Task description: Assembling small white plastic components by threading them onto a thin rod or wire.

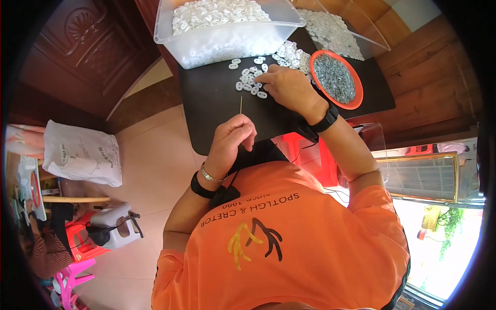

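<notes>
My left hand is closed at the table's near edge, pinching a thin, straight, light-brown stick that points up and away. My right hand reaches over the dark table, its index finger stretched out and touching a loose group of small white oval pieces with two holes. No piece shows lifted in that hand; its other fingers are partly hidden. Just beyond it lies a denser heap of the same white pieces. Right of the hand sits an orange-red round dish full of small grey metal parts.
A large translucent bin of white pieces stands at the table's far side. A clear tray of more pieces is at the far right. White sacks and red stools stand on the left floor. Another person's striped sleeve shows at far left.
</notes>
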Demonstrator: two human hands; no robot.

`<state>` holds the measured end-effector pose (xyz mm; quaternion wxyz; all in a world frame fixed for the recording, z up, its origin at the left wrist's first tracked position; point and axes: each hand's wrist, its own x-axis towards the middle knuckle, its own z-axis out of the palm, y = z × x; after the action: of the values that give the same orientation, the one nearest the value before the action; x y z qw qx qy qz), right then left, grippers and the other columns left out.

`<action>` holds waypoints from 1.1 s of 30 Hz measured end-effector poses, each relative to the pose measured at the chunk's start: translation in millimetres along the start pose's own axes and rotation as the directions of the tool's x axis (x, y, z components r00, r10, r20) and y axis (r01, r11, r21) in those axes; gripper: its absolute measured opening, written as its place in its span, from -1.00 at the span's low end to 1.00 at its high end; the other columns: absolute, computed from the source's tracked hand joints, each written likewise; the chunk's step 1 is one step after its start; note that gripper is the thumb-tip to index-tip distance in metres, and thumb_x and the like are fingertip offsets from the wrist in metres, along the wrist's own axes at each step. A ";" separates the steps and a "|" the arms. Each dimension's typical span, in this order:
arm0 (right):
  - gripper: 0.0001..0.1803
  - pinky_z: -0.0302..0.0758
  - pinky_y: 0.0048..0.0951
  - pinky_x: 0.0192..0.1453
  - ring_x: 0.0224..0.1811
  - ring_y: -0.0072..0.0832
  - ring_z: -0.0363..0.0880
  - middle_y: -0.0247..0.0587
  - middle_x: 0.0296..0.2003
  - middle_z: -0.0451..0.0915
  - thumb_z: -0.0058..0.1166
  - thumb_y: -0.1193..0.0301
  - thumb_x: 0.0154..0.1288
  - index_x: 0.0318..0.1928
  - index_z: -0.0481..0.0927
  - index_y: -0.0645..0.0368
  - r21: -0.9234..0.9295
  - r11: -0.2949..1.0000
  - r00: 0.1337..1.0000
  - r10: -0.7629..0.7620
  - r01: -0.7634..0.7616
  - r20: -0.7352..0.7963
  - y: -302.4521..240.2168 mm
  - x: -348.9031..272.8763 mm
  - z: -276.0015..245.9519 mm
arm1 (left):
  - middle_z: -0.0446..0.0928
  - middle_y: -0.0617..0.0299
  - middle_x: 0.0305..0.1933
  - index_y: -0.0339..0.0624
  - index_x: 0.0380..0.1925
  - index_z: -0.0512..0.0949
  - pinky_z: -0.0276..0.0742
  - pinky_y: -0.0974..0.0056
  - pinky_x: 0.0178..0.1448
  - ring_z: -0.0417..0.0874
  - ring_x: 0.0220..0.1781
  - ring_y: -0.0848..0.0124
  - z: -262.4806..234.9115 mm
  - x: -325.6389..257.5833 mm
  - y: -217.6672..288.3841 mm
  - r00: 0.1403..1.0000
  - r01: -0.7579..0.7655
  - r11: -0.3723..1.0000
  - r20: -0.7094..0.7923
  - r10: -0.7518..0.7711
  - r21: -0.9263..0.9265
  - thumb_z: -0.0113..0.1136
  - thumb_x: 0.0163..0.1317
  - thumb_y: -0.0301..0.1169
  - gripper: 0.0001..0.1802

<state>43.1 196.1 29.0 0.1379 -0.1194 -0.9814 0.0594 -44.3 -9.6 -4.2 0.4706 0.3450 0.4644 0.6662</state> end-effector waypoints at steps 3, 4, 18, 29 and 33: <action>-0.84 0.52 -0.21 -0.23 -0.29 -0.19 0.58 -0.23 -0.36 0.53 0.10 0.42 0.15 -0.23 0.64 0.02 -0.066 0.998 1.000 0.026 -0.024 0.018 -0.9 -0.4 1.1 | 0.42 0.31 -0.53 -0.26 -0.43 0.46 0.39 0.45 -0.35 0.43 -0.52 0.55 -4.9 -0.4 1.6 0.998 0.027 0.999 0.054 -0.024 -0.047 -0.06 0.31 -0.40 -0.80; -0.85 0.52 -0.21 -0.23 -0.29 -0.19 0.58 -0.22 -0.36 0.52 0.10 0.42 0.15 -0.23 0.64 0.02 -0.069 0.997 0.999 0.035 -0.034 0.012 1.0 -2.1 1.7 | 0.42 0.31 -0.53 -0.26 -0.43 0.46 0.39 0.45 -0.35 0.43 -0.52 0.55 -5.7 -0.5 1.3 0.998 0.030 0.998 0.055 -0.027 -0.048 -0.06 0.31 -0.40 -0.80; -0.91 0.50 -0.22 -0.20 -0.33 -0.16 0.58 -0.15 -0.40 0.59 0.13 0.44 0.11 -0.36 0.55 0.16 0.117 0.990 0.997 0.072 -0.075 0.029 7.5 -7.4 -1.3 | 0.46 0.26 -0.54 -0.25 -0.47 0.46 0.30 0.44 -0.35 0.43 -0.52 0.51 -2.2 -4.7 -0.4 0.999 -0.040 0.999 -0.002 0.040 0.018 -0.09 0.26 -0.37 -0.78; -0.84 0.49 -0.33 -0.30 -0.45 -0.31 0.58 -0.15 -0.51 0.59 0.20 0.39 0.07 -0.42 0.56 0.22 0.279 0.945 0.984 0.145 -0.170 0.106 19.7 -13.9 3.1 | 0.44 0.29 -0.56 -0.26 -0.45 0.48 0.32 0.46 -0.41 0.42 -0.54 0.55 15.4 -3.9 -8.9 0.984 -0.099 0.982 -0.133 0.121 0.162 -0.05 0.31 -0.36 -0.77; -0.85 0.45 -0.50 -0.34 -0.46 -0.59 0.49 -0.29 -0.54 0.55 0.21 0.44 0.12 -0.36 0.58 0.26 0.645 0.747 0.986 0.143 -0.161 0.081 10.8 -34.1 -15.9 | 0.44 0.28 -0.52 -0.26 -0.33 0.48 0.30 0.49 -0.43 0.38 -0.54 0.58 28.9 1.0 -0.9 0.977 -0.045 0.977 -0.197 0.087 0.207 -0.06 0.33 -0.33 -0.78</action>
<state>81.8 199.3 33.9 0.1526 -0.1428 -0.8886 0.4084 -18.4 0.0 4.5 0.3604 0.3357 0.5638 0.6630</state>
